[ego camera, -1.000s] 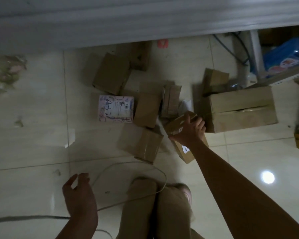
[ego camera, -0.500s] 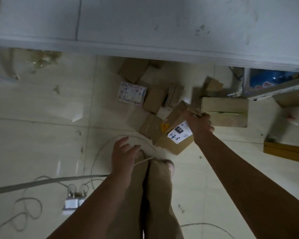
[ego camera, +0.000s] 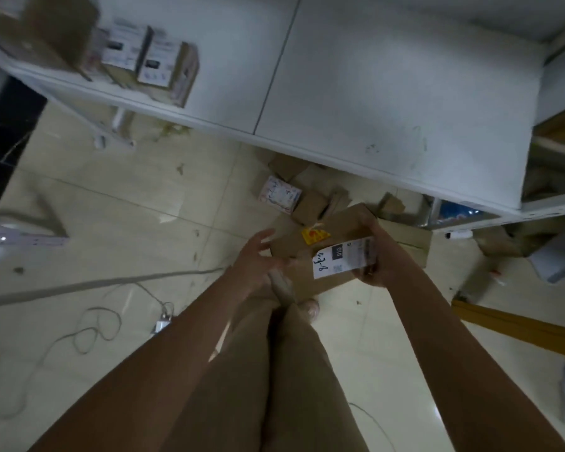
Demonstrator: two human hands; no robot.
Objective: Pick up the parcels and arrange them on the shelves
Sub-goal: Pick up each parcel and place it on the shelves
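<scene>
Cardboard fills the grasp of the right hand (ego camera: 377, 256), just right of the frame's centre: its fingers curl over the far edge of a brown cardboard parcel (ego camera: 336, 230) and the thumb comes up under the near edge, so the box is clamped by its right end and held off the floor, tilted, in front of the person's knees. The left hand (ego camera: 255, 259) sits just left of the box with fingers spread and relaxed, holding nothing. Its fingertips are right at the box's left corner, but blur hides whether they touch it.

The parcel is a plain brown oblong. A yellow sticker (ego camera: 315, 235) lies on its upper face, and a white label (ego camera: 343, 259) wraps its near right corner, carrying a black block printed "010", fine print and blue handwriting.

Beyond the hands, toward upper centre, more parcels lie on the pale tiled floor (ego camera: 111, 207): a white patterned packet (ego camera: 279, 194), small brown boxes (ego camera: 310, 207) beside it, and a larger flat carton (ego camera: 408, 243) behind the right wrist. A white shelf board (ego camera: 388, 93) spans the upper frame above them. Labelled boxes (ego camera: 163, 63) stand on a shelf at upper left. A thin cable (ego camera: 95, 327) loops across the floor at lower left, beside the person's beige trousers (ego camera: 291, 370).
</scene>
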